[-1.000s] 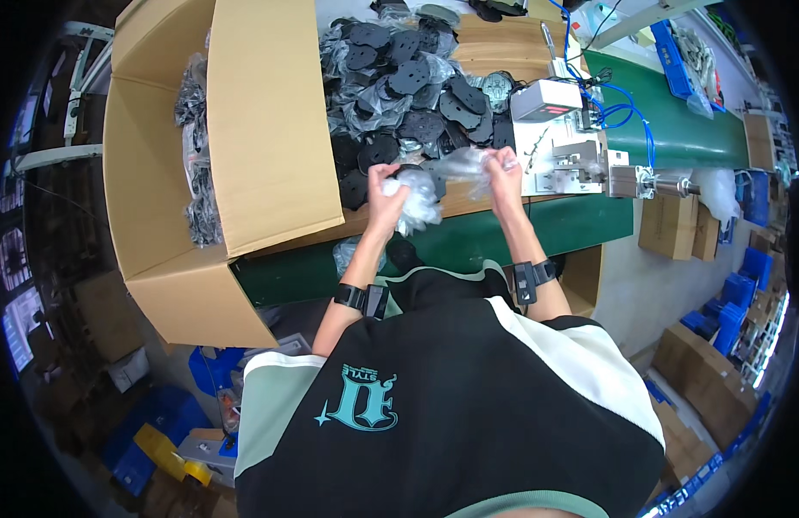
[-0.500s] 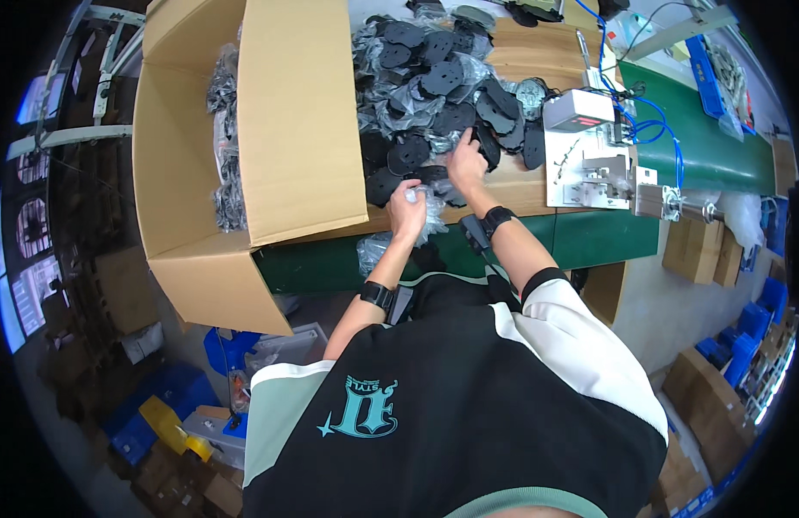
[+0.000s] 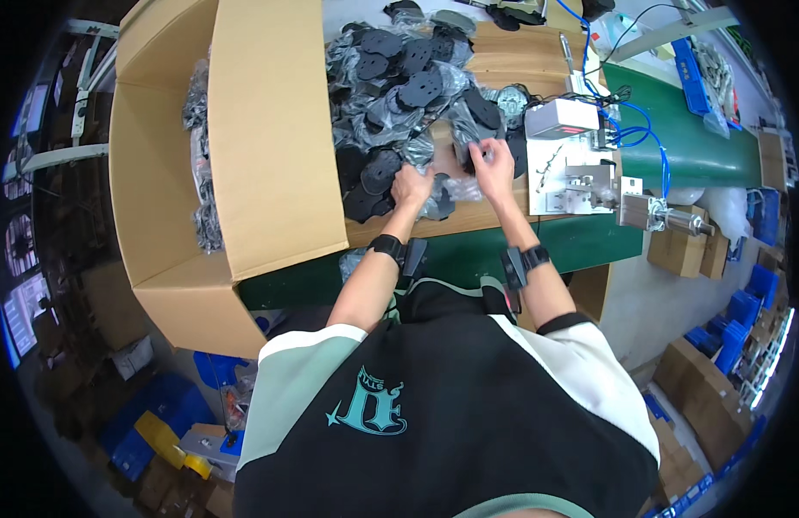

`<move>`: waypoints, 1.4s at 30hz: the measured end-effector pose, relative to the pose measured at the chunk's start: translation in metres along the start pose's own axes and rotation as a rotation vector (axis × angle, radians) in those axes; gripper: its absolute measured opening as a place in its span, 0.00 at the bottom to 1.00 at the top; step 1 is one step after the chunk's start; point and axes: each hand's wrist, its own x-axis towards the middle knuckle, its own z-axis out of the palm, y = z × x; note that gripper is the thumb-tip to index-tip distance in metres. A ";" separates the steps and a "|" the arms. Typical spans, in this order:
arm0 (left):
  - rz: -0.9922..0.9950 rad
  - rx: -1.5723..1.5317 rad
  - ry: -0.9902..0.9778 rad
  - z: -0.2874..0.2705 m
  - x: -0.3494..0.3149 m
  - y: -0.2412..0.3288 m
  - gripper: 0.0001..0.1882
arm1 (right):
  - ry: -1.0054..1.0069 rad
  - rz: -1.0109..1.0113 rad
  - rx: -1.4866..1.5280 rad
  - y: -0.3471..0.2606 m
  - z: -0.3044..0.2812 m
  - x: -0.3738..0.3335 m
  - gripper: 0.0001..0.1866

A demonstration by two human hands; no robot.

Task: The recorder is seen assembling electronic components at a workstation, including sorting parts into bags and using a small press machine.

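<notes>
Head view, read from left to right. At far left I see a large open cardboard box [image 3: 244,138], its flap raised, with bagged parts lying along its inner left side. Beside it, a heap of black flat parts in clear bags [image 3: 399,78] covers the wooden worktop [image 3: 469,216]. My left hand [image 3: 412,186] rests at the near edge of that heap, fingers curled down onto a bagged black part [image 3: 438,205]; I cannot tell whether they are closed on it or only pressing. Just beside it, my right hand [image 3: 492,162] is closed with pinched fingers on another bagged piece [image 3: 465,142] at the heap's edge. Both wrists carry dark bands. Further right stand a small grey fixture [image 3: 572,173] with blue tubing and the green conveyor belt [image 3: 684,138].

I judge the step in hand to be picking single bags out of the heap. The next move, as I see it, calls for separating one bag cleanly from its slippery neighbours without dragging others off the worktop edge.
</notes>
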 end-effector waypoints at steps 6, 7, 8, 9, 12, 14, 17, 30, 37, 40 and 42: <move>-0.009 -0.075 0.132 0.013 0.023 -0.009 0.20 | -0.161 0.570 0.680 0.027 -0.013 -0.038 0.28; 0.030 -0.138 0.140 0.014 0.021 -0.009 0.20 | -0.087 0.608 0.788 0.031 -0.010 -0.044 0.31; 0.035 -0.134 0.137 0.015 0.017 -0.009 0.20 | -0.025 0.578 0.840 0.035 -0.006 -0.047 0.35; 0.095 -0.153 0.177 0.015 0.017 -0.015 0.21 | -0.030 0.578 0.849 0.029 -0.006 -0.046 0.35; 0.143 -0.216 0.129 0.016 0.011 -0.018 0.23 | -0.235 0.640 0.994 0.033 -0.014 -0.044 0.33; 0.072 -0.253 0.077 0.020 0.014 -0.014 0.26 | -0.197 0.564 0.934 0.051 -0.006 -0.044 0.30; 0.033 -0.383 0.100 0.032 0.027 0.003 0.25 | -0.047 0.468 0.801 0.048 -0.012 -0.044 0.21; -0.195 -1.044 -0.557 0.070 0.050 -0.004 0.14 | 0.325 0.148 0.249 -0.005 -0.054 -0.019 0.10; -0.325 -1.277 -0.284 0.153 0.158 -0.064 0.33 | 0.171 0.192 0.516 -0.040 -0.040 -0.043 0.06; -0.279 -1.355 -0.204 0.161 0.146 -0.066 0.27 | 0.041 0.389 0.597 -0.024 -0.039 -0.060 0.10; -0.358 -1.239 -0.247 0.158 0.081 -0.004 0.19 | 0.105 0.535 0.574 0.014 -0.053 -0.080 0.10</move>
